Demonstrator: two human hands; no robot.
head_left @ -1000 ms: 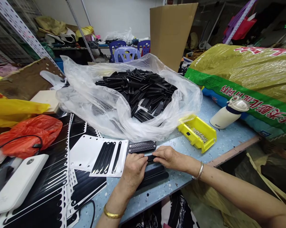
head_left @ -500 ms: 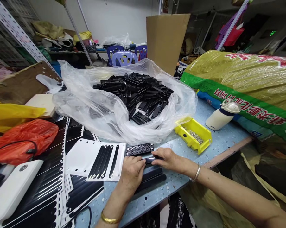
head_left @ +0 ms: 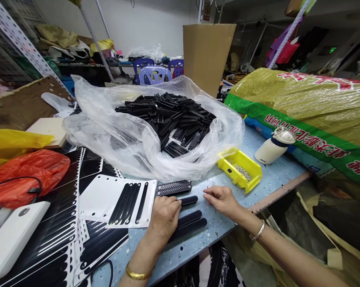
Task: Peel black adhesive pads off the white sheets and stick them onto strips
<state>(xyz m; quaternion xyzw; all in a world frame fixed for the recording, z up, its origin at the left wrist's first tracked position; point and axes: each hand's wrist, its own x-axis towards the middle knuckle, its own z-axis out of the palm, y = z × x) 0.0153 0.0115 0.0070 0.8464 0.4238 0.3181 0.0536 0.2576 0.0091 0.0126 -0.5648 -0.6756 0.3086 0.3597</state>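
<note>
left hand closed over a black strip at lower centre, right hand further right, loosely pinched, hold unclear, yellow tray above

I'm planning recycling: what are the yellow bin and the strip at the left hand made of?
Yellow bin: probably moulded plastic, smooth, with uniform colour. Black strip at the left hand: perhaps plastic or rubber, fairly matte, with little shine.

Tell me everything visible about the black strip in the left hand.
The strip is black, narrow and smooth, perhaps plastic, with a rounded right end. The left hand holds and hides its other end. It points right, between the mesh piece and other strips; whether it touches the blue table is unclear. The right hand is apart from it.
</note>
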